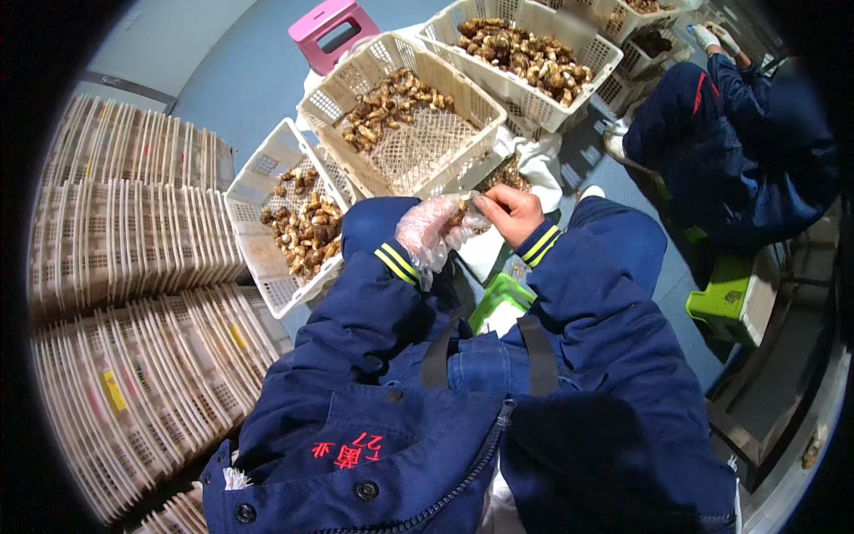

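My left hand [429, 231], in a clear plastic glove, is closed round what looks like a small brown mushroom [459, 216], mostly hidden by the fingers. Close against it, my bare right hand [511, 214] pinches with thumb and forefinger; what lies between them is too small to make out. Just beyond both hands, a cream plastic crate [485, 133] holds a loose heap of brown-capped, pale-stemmed mushrooms [391, 105]. Below the hands, a white sack [536, 169] stands with its mouth apart, showing brown scraps [505, 176] inside.
A crate [258, 191] of mushrooms stands at left, another [614, 58] at far right. Tall stacks of crates [133, 231] line the left. A pink stool [331, 34] stands behind. At right, a co-worker [725, 151] sits near a green-and-white stool [737, 298].
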The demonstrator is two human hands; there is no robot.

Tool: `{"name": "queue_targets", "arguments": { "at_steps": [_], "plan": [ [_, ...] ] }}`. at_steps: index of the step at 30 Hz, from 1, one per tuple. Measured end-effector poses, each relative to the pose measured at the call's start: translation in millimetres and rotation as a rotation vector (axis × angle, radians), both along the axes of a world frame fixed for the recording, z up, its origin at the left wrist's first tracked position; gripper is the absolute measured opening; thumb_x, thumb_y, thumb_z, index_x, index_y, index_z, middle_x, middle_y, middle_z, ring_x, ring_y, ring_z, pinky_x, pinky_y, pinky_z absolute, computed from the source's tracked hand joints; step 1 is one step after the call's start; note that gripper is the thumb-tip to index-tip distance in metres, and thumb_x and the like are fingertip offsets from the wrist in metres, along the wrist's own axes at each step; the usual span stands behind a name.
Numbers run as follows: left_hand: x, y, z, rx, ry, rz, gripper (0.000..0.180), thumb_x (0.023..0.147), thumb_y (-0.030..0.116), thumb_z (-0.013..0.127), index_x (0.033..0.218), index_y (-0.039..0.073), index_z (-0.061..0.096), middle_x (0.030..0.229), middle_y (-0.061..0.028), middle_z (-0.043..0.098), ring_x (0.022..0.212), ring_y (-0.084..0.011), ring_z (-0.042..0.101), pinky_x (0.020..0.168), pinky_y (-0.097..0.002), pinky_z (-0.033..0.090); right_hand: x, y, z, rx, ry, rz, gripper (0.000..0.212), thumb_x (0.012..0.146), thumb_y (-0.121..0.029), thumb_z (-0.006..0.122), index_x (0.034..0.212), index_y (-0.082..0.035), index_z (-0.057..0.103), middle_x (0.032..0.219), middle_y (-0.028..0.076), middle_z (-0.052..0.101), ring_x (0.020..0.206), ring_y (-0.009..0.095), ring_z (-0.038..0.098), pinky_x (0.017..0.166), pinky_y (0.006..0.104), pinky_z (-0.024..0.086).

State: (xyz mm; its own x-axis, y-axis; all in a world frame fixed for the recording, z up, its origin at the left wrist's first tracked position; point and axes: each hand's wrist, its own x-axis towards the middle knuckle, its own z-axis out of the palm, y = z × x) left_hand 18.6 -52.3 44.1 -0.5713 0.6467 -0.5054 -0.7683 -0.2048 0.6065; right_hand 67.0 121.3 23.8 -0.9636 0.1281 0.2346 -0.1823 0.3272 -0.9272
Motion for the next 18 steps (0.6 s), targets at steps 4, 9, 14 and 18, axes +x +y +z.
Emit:
{"name": "queue_targets", "arguments": {
  "at_steps": [4,9,14,18],
  "plan": [
    [-3.5,2.5,-1.8,0.003,-0.065,0.059,0.023,0.087,0.023,0.053,0.095,0.002,0.055,0.074,-0.0069,0.055,0.051,-0.0128,0.049,0.042,-0.0196,0.039,-8.1,10.2,-6.7,0.003,-0.056,-0.143,0.016,0.08,-0.017,0.064,0.074,-0.002,0.06,0.057,0.009,0.055,0.051,0.015,0.053,0.049,0.0295,0.042],
    [-10.0,-4.9,-12.7,0.001,-0.084,0.046,0.023,0.088,0.023,0.051,0.096,0.001,0.055,0.073,-0.0074,0.055,0.051,-0.0137,0.049,0.042,-0.0197,0.04,-6.8,-1.5,0.9,0.028,0.017,-0.032,0.016,0.079,-0.016,0.064,0.072,-0.002,0.06,0.058,0.01,0.054,0.052,0.016,0.054,0.049,0.0289,0.042],
    [-9.7,-6.0,-3.8,0.014,-0.084,0.009,0.026,0.09,0.023,0.048,0.101,0.001,0.054,0.075,-0.0071,0.057,0.052,-0.0114,0.05,0.044,-0.0174,0.041,-7.7,0.3,-1.6,0.02,0.077,-0.022,0.017,0.079,-0.017,0.064,0.073,-0.002,0.061,0.061,0.01,0.057,0.052,0.016,0.055,0.049,0.0291,0.043],
    [3.9,-2.2,12.5,-0.056,0.085,0.088,0.025,0.092,0.02,0.045,0.103,0.0,0.053,0.079,-0.0073,0.057,0.057,-0.0108,0.053,0.046,-0.0162,0.043,-5.4,1.5,-0.8,0.026,0.03,-0.109,0.015,0.079,-0.015,0.064,0.073,-0.002,0.06,0.06,0.01,0.056,0.051,0.016,0.054,0.05,0.029,0.043]
  ]
}}
